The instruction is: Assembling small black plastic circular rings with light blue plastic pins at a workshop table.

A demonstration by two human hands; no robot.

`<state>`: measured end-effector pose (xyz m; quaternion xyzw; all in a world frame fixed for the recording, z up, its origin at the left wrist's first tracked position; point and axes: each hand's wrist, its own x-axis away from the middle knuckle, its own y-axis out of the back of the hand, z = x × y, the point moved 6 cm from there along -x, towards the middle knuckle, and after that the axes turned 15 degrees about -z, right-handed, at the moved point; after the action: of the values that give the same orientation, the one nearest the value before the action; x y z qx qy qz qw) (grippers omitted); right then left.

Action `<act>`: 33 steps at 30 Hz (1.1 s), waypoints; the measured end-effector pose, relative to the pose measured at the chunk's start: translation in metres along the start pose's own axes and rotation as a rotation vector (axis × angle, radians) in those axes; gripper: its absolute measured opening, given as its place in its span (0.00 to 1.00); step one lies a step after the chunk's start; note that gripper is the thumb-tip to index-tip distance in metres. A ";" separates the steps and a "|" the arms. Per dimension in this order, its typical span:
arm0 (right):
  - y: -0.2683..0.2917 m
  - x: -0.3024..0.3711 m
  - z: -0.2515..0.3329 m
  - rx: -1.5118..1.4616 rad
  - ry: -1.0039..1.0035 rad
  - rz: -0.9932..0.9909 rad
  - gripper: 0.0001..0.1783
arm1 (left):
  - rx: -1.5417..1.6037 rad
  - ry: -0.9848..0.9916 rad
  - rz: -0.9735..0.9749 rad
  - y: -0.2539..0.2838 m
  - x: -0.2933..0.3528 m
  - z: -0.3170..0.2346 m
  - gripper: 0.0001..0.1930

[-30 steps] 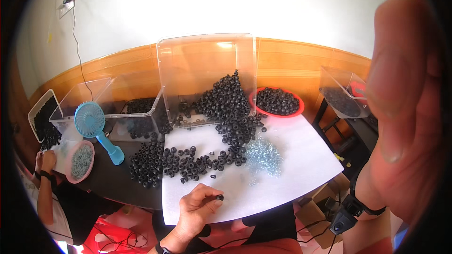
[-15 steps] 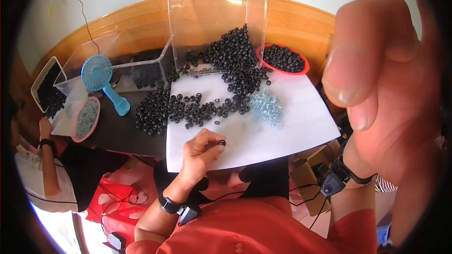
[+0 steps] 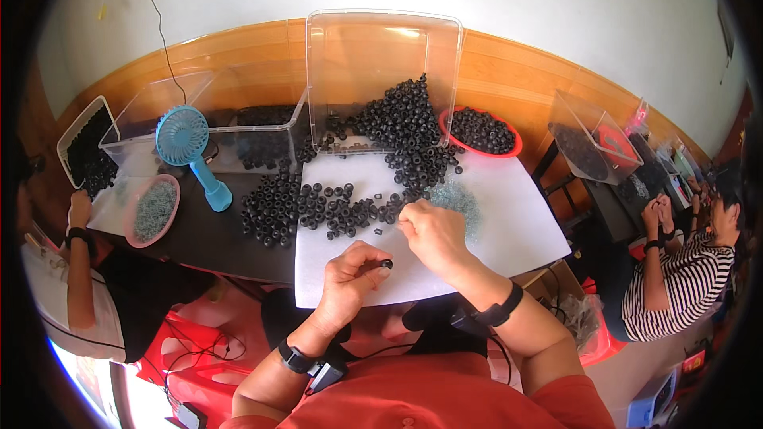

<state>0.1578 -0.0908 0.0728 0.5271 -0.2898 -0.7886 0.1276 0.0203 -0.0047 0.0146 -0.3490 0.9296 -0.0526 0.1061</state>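
My left hand [image 3: 346, 278] pinches a small black ring-like part [image 3: 387, 264] between thumb and forefinger, over the near edge of the white sheet [image 3: 509, 246]. Farther up and to the right, my right hand [image 3: 435, 232] has its fingers pressed together. What it holds, if anything, is too small to see. Just beyond that hand lie a pile of tiny clear bluish pieces [image 3: 465, 205] and loose black parts [image 3: 338, 210] of the same round kind. A larger heap of black parts [image 3: 401, 115] spills out of a tipped clear plastic bin [image 3: 334, 56].
At the back right of the sheet stands a red bowl [image 3: 518, 143] of black parts. Leftward are a blue handheld fan [image 3: 191, 143], a clear bin [image 3: 246, 139] and a pink bowl [image 3: 171, 230] of clear pieces. One person works at left, and another in stripes [image 3: 683, 286] at right.
My right hand has come down from close to the camera to beside the piles on the sheet. My left hand keeps its black part. The whole view has shifted slightly.
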 end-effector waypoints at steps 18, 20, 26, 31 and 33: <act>-0.020 0.017 0.011 0.110 0.387 0.074 0.05 | 0.023 0.070 -0.026 0.005 -0.007 0.007 0.10; -0.020 0.016 0.010 0.096 0.390 0.069 0.05 | 0.033 0.080 -0.022 0.003 -0.010 0.006 0.10; 0.014 0.007 0.022 -0.311 0.185 -0.019 0.06 | 0.077 0.135 -0.053 0.006 -0.009 0.006 0.10; 0.018 0.015 0.031 -0.440 0.149 -0.043 0.07 | 0.117 0.197 -0.058 0.006 -0.010 0.008 0.07; 0.014 0.017 0.030 -0.465 0.142 -0.052 0.07 | 0.112 0.195 -0.059 0.007 -0.011 0.010 0.07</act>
<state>0.1218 -0.1009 0.0763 0.5451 -0.0770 -0.7980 0.2453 0.0260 0.0078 0.0053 -0.3629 0.9205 -0.1412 0.0330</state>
